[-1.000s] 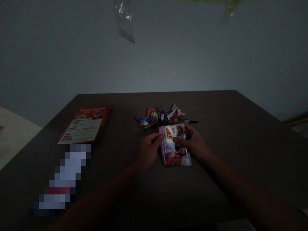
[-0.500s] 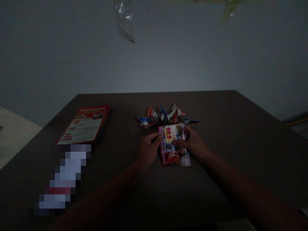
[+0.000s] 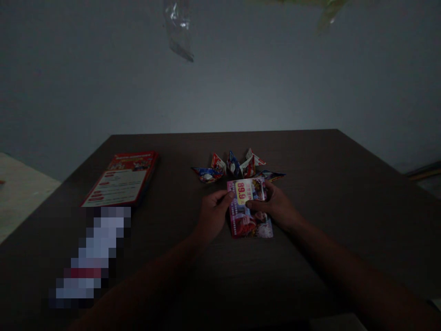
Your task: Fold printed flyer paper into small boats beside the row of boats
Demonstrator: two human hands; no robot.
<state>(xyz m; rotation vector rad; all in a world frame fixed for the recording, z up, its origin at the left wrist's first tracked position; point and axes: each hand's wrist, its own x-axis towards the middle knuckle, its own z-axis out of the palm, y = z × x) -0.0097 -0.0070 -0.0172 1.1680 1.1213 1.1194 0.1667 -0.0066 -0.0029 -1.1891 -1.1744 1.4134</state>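
Note:
A colourful printed flyer (image 3: 248, 216) with a yellow price patch lies on the dark wooden table (image 3: 337, 193) in front of me. My left hand (image 3: 212, 216) pinches its upper left edge, thumb on top. My right hand (image 3: 277, 208) grips its upper right part, thumb pressed across the sheet. Just beyond the flyer lie several small folded paper shapes (image 3: 237, 168) in red, blue and white.
A stack of red and white flyers (image 3: 122, 179) lies at the left of the table. A blurred-out patch (image 3: 91, 255) sits near the front left. A clear plastic piece (image 3: 179, 30) hangs above against the grey wall.
The flyer's top has been nudged slightly by my hands, and my right thumb has shifted a little on it. Everything else stays where it was.

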